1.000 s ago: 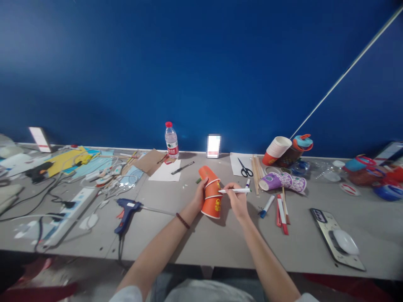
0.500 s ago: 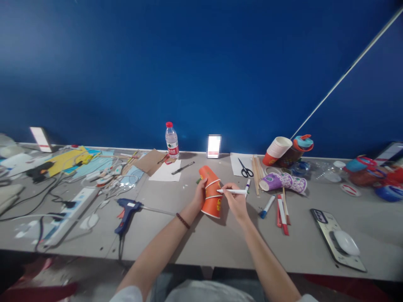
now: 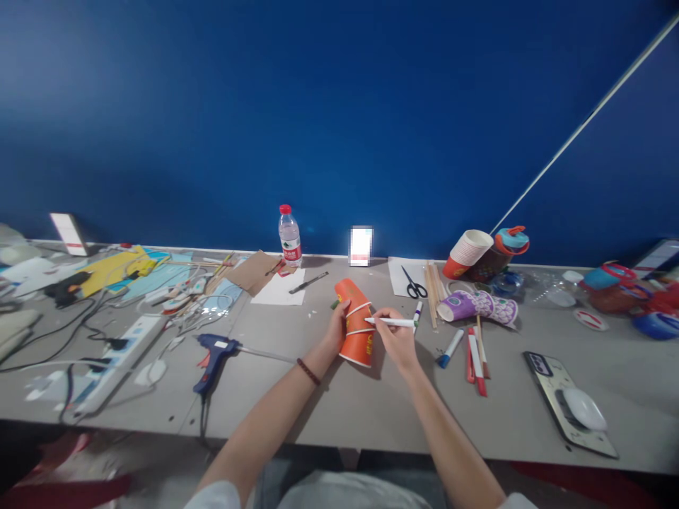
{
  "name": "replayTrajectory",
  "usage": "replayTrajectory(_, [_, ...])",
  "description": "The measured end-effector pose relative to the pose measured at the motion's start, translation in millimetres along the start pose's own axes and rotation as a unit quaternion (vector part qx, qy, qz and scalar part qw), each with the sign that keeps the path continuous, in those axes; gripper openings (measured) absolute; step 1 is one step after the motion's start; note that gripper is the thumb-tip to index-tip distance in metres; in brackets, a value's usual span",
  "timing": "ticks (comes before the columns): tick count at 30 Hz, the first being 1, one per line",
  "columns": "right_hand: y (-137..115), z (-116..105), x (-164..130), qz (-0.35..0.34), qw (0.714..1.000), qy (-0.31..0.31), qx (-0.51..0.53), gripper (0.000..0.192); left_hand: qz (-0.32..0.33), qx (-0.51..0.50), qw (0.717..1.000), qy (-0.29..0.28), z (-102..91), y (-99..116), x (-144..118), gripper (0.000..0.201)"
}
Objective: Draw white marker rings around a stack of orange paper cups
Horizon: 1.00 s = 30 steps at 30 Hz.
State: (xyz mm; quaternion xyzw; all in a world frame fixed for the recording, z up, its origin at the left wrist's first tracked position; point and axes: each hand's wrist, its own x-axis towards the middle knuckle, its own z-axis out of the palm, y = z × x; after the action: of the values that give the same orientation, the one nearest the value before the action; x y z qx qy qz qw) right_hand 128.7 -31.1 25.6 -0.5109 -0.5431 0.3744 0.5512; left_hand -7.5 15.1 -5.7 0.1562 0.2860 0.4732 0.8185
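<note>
The left hand [image 3: 337,331] grasps a stack of orange paper cups [image 3: 355,322] lying on the grey table [image 3: 350,403]. Its long axis runs from 11 to 5 o'clock, the open mouth pointing to 5. The right hand [image 3: 395,339], at 3 o'clock of the cups, pinches a white marker [image 3: 391,322]; the marker lies along 9–3, its tip touching the cup wall.

Left hand [image 3: 337,332] grips stacked orange cups [image 3: 356,322]; right hand [image 3: 395,338] presses white pen [image 3: 391,322] to them.
</note>
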Motion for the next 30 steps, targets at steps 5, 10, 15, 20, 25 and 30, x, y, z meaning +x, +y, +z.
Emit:
replayTrajectory(5, [-1.0,0.1,1.0,-0.001,1.000,0.002,0.007,0.015,0.000,-0.009,1.000,0.008,1.2,-0.1,0.0,0.037])
replayTrajectory(10, [-1.7,-0.4,1.5,-0.002,1.000,0.006,-0.007,0.015,0.000,-0.012,1.000,0.007,1.7,0.2,-0.6,0.036])
replayTrajectory(15, [-3.9,-0.4,0.8,0.005,1.000,-0.001,0.003,0.014,-0.004,-0.010,1.000,0.006,2.5,0.8,-1.3,0.037])
replayTrajectory(20, [-3.8,0.4,0.8,0.005,1.000,0.003,0.007,0.014,0.001,-0.008,1.000,0.020,3.3,1.4,-1.9,0.037])
replayTrajectory(25, [-2.5,0.1,1.7,0.003,1.000,0.004,0.015,0.015,0.006,-0.008,1.000,0.021,3.1,1.2,-1.8,0.036])
replayTrajectory(30, [-3.1,-0.3,1.5,-0.002,1.000,0.008,0.002,0.013,0.011,-0.012,1.000,0.019,3.5,1.0,-2.4,0.034])
